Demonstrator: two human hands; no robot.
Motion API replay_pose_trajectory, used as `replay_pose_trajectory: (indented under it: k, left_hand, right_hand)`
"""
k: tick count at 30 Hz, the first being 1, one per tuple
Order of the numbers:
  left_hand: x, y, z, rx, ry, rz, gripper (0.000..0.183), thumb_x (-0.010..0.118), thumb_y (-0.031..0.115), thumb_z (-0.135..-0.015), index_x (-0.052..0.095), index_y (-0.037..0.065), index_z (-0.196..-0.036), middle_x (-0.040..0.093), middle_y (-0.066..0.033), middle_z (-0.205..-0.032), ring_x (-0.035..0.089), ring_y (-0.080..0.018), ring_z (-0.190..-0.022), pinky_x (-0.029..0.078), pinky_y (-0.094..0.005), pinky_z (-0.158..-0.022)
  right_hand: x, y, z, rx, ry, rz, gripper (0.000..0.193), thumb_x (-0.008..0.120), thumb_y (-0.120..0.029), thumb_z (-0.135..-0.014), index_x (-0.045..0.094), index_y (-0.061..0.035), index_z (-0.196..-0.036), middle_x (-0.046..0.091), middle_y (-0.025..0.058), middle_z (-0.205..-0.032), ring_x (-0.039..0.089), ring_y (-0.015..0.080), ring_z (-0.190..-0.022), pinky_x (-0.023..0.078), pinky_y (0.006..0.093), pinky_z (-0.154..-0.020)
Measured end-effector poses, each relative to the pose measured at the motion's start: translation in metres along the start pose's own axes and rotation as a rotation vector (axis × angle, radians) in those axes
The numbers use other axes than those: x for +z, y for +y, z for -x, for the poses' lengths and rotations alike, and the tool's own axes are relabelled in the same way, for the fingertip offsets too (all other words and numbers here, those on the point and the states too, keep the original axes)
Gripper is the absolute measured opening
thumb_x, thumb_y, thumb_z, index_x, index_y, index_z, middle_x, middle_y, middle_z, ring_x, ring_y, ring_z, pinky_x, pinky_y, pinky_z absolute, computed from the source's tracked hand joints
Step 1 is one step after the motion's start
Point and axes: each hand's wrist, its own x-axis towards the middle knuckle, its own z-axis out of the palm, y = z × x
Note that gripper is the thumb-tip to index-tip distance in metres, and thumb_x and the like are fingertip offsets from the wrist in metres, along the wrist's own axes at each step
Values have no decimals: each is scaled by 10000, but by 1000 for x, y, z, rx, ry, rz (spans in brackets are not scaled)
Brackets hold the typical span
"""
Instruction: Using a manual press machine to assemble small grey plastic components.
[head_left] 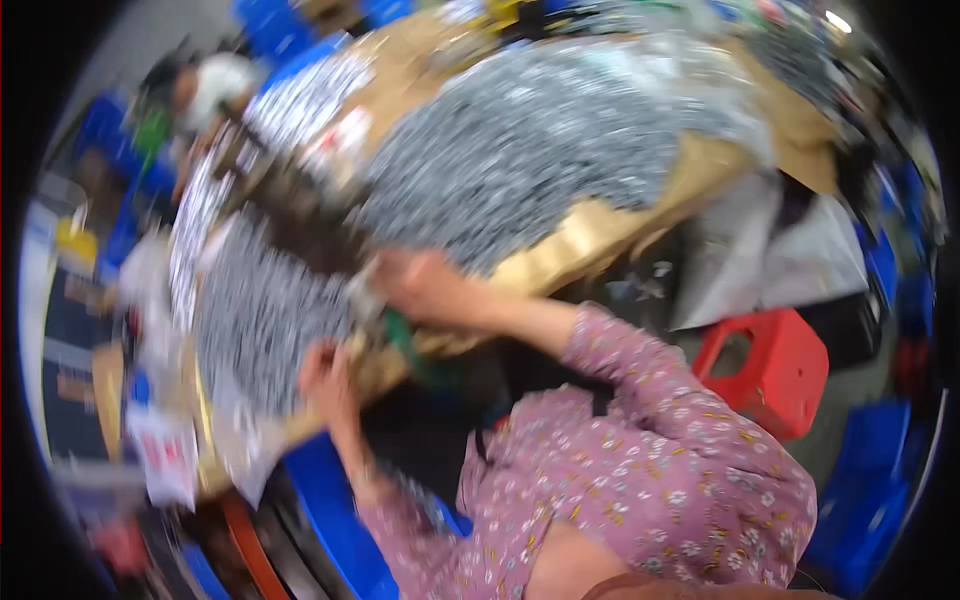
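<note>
Motion blurs the whole picture. My right hand (420, 284) is curled closed beside a dark machine or stand (300, 212) at the table's front. What its fingers hold, if anything, I cannot make out. Lower and to the left, my left hand (328, 378) has bent fingers close together at the edge of a pile of small grey metal-looking parts (265, 320). Whatever may be in them is too smeared to name. Just under my right hand is a green thing (400, 335). A larger heap of similar grey parts (530, 140) spreads beyond it.
Brown cardboard or paper (590, 235) covers the table. A red plastic stool (775, 370) stands at the right, near clear plastic sheeting (790, 250). Blue bins (330, 520) are below the table edge. Another person (215, 90) is at the far left.
</note>
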Motion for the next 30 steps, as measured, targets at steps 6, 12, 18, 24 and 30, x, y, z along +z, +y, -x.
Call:
replay_pose_trajectory:
  k: [6, 12, 18, 24, 30]
  left_hand:
    - [26, 46, -41, 198, -20, 194, 158, 665, 104, -921, 726, -40, -935, 678, -47, -714, 579, -98, -634, 476, -268, -608]
    - [37, 43, -64, 232, -48, 348, 106, 699, 52, -857, 710, -49, -887, 659, -31, -682, 559, -49, -628, 428, -243, -561]
    - [42, 47, -77, 237, -182, 274, 209, 740, 126, -808, 713, -74, -862, 676, -106, -690, 628, -137, -636, 487, -304, -614]
    - [36, 50, -78, 226, -200, 315, 181, 738, 99, -821, 709, -75, -860, 664, -71, -681, 585, -89, -631, 460, -276, -584]
    - [33, 51, -78, 289, -221, 286, 137, 728, 77, -844, 701, -57, -843, 624, -21, -665, 520, -53, -611, 400, -254, -546]
  right_hand:
    - [-21, -1, -8, 13, -4, -69, 89, 640, -114, -915, 672, -39, -951, 649, 117, -1013, 690, 311, -831, 567, 432, -673]
    - [-17, -15, -9, 7, 6, -81, 197, 715, -130, -905, 702, -37, -1078, 654, 95, -1080, 705, 310, -909, 583, 396, -738]
    - [-19, -7, -5, 15, 5, -70, 206, 720, -114, -895, 710, -27, -1081, 654, 103, -1090, 701, 309, -922, 580, 393, -758]
    - [-15, -5, -6, 9, 11, -64, 211, 721, -108, -890, 713, -25, -1084, 659, 101, -1103, 700, 306, -916, 581, 390, -760]
    - [-15, -4, -5, 16, 5, -65, 216, 722, -95, -881, 718, -21, -1084, 662, 101, -1118, 699, 301, -909, 582, 385, -760]
